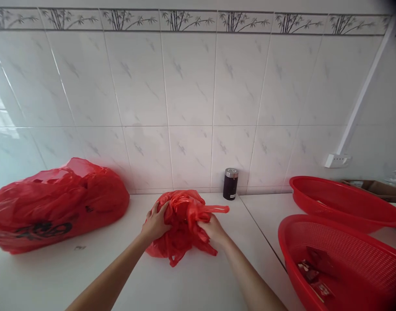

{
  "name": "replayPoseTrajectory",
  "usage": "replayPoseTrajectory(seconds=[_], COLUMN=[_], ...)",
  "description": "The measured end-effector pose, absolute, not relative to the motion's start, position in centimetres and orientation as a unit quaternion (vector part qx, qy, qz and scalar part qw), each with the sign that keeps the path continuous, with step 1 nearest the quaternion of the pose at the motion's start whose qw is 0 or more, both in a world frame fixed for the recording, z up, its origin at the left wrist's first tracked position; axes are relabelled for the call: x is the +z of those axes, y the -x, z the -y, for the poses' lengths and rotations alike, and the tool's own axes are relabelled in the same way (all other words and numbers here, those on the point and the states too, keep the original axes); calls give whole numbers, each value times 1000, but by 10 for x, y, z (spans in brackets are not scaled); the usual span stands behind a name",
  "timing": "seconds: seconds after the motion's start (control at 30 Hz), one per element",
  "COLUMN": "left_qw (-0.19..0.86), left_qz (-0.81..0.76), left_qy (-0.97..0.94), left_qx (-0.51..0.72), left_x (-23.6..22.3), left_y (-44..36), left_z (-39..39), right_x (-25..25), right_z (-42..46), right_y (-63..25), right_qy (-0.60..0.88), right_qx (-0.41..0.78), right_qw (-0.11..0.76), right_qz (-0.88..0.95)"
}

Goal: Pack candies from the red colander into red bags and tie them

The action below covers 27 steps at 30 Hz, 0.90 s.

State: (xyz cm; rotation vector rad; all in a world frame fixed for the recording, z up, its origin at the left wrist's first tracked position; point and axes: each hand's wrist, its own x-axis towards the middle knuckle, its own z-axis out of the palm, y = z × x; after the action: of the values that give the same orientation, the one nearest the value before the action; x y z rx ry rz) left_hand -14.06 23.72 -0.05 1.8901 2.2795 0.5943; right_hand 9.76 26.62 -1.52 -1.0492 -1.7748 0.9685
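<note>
A small red plastic bag [178, 235] sits bunched up on the white tabletop, its handles loose and sticking out to the right and front. My left hand [155, 223] grips its left side, fingers over the top and thumb pointing inward. On the other side, my right hand [213, 230] is closed around gathered plastic near the handles; its fingertips are partly hidden by the folds. What the bag contains cannot be made out.
A large, full red plastic bag [61, 203] with black print lies at left. A dark lidded cup [230, 185] stands by the tiled wall. At right are a red perforated basket [283, 233] holding small packets, a red basin [295, 185] and a cardboard box [372, 186].
</note>
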Motion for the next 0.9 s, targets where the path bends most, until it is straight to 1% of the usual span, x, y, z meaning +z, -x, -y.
replayPoseTrajectory(seconds=[0.1,0.2,0.27,0.33,0.37,0.4,0.43,0.5,0.53,0.63,0.77,0.9], left_qw=[57,58,61,62,62,62,61,60,59,58,54,45], left_qz=[-753,-755,-760,-764,-765,-764,-763,-759,-758,-754,-751,-756], left_qy=[-625,-622,-617,-612,-612,-614,-616,-622,-624,-630,-637,-635], left_qx=[200,199,196,192,190,188,187,183,181,174,164,152], left_x=[-1,-1,-1,-2,-2,-3,-3,-4,-5,-6,-7,-9], left_y=[142,140,138,137,138,139,140,143,145,148,148,147], left_z=[-241,-244,-243,-242,-241,-240,-240,-240,-240,-239,-236,-233], right_x=[-7,0,7,15,20,24,28,30,29,16,-6,-20], right_z=[-269,-273,-269,-258,-252,-245,-240,-236,-237,-254,-284,-301], right_y=[-138,-173,-184,-182,-176,-167,-156,-131,-117,-74,-29,-16], right_qy=[460,550,625,673,677,667,641,573,540,483,486,493], right_qx=[379,335,286,211,169,135,119,132,153,203,227,254], right_qw=[418,409,349,278,266,277,306,358,365,340,313,297], right_qz=[686,646,637,652,665,679,693,726,743,781,784,777])
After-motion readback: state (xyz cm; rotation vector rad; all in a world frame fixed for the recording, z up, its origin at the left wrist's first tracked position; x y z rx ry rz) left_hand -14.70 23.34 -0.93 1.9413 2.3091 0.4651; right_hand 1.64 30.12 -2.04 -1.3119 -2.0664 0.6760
